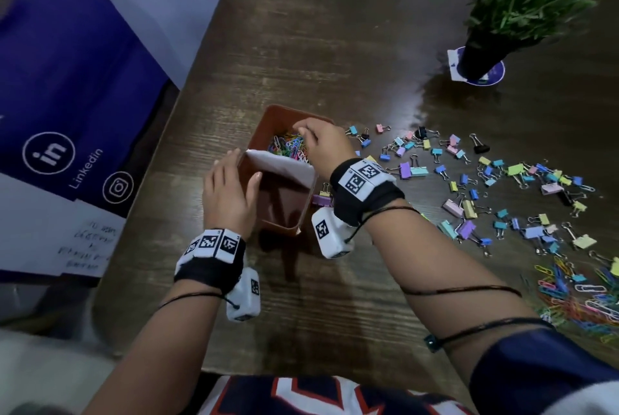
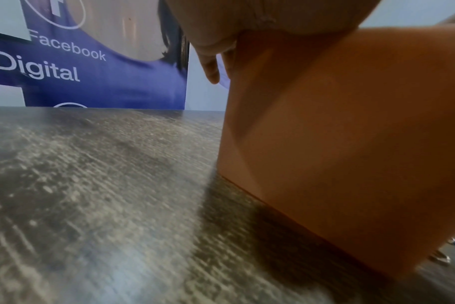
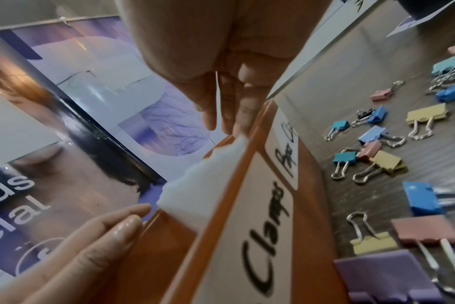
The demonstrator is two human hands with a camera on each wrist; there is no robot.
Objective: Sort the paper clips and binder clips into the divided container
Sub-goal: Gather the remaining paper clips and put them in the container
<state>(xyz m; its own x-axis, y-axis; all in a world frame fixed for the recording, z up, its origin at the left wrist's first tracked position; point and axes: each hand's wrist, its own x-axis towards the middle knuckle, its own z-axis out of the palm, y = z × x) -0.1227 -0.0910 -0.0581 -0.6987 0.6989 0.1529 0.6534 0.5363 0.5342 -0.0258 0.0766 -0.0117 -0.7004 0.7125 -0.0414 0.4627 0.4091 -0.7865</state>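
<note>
**Paper clips going in, binder clips still waiting**

The brown divided container [image 1: 284,227] stands on the dark wooden bench [image 1: 335,46], split by a white divider [image 1: 284,165]. Its far compartment holds a heap of coloured paper clips [image 1: 289,145]; the near compartment looks empty. On its outer wall, in the right wrist view, a white label [image 3: 262,236] reads "Clamps", with a second label beyond it too blurred to read.

The left hand [image 1: 231,193] lies with fingers straight against the container's left wall, thumb over the rim, steadying it. The right hand [image 1: 318,140] hangs over the far compartment with fingertips drawn together; whether they pinch a clip or have just let go, I cannot tell.

Binder clips [image 1: 469,186] in pastel colours lie scattered on the bench to the right of the container, and a loose pile of more paper clips [image 1: 576,294] sits nearer the right edge. A potted plant [image 1: 512,12] stands farther back.

The paper clips are likely light, thin and prone to tangling, best gathered in small pinches. The binder clips are stiffer and bulkier; taking one by its coloured body should be steadier than by the wire handles, which swing.
</note>
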